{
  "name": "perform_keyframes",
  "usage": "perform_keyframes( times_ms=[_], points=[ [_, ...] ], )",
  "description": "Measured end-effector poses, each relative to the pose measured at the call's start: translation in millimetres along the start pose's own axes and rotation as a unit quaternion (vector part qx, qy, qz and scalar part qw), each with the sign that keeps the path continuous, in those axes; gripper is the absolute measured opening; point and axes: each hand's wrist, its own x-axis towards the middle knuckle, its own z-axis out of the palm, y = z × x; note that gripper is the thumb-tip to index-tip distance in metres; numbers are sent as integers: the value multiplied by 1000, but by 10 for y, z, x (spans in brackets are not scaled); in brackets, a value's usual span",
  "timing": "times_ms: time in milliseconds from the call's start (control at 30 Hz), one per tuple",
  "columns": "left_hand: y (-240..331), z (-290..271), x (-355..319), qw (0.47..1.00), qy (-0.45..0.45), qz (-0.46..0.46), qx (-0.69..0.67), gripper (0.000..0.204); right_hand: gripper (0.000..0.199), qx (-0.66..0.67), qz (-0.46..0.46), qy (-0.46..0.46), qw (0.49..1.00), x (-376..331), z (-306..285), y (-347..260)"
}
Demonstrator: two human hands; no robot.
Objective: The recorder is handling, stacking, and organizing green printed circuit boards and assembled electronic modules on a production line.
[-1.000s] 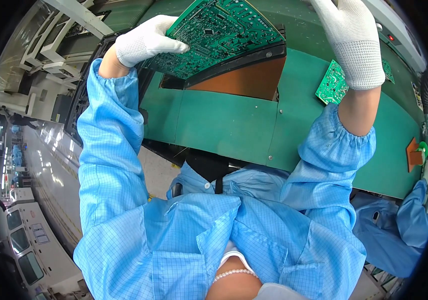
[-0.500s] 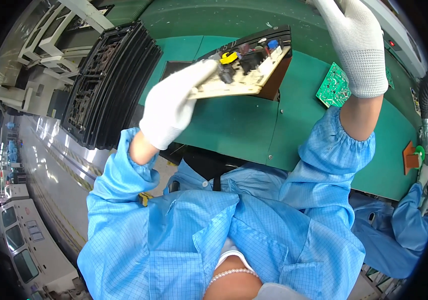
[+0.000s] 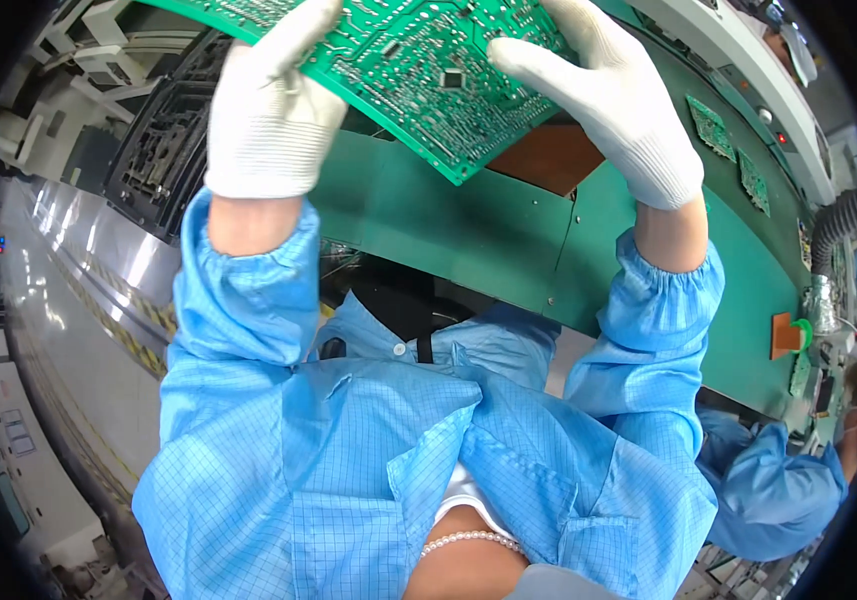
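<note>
Over the near side of the bench, held up in both hands: one large green circuit board, populated with small parts and solder joints on the face toward the camera. Board's tilted, one corner pointing down toward the wearer; upper part runs out of view at the top. Left hand, white knit glove, grips the board's left portion, thumb over the face. Right hand, same glove, is on the right side, thumb across the face; other fingers partly cut off, so can't tell how firm that grip is. Behind the board, a brown panel shows at the bench. Left of the left hand: black frames. Right of the right hand: two smaller green boards, near each other. Further right, an orange-brown block with a green ring beside it, a grey corrugated hose, and a co-worker in blue.
</note>
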Motion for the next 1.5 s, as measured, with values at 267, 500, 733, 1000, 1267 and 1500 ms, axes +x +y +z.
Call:
perform_keyframes(
  times_ms=[267,500,733,1000,1267,1500],
  points=[
    [-2,520,-535,673,-79,-425,-600,51,43,-398,-63,-34,914,410,-428,-389],
    [-65,492,-1362,788,-142,-417,-431,49,43,-529,-105,-143,830,773,-672,-199],
    [5,469,-1415,819,-180,-377,-392,41,44,-521,-103,-196,825,1029,-748,-87],
    [-4,466,-1431,828,-183,-367,-383,38,46,-486,-42,-216,846,1085,-731,-139],
    [30,452,-1399,829,-175,-370,-382,34,45,-496,-35,-206,843,1124,-741,-76],
    [51,449,-1409,828,-172,-376,-378,35,45,-505,-77,-229,828,1020,-678,-101]
  ],
)
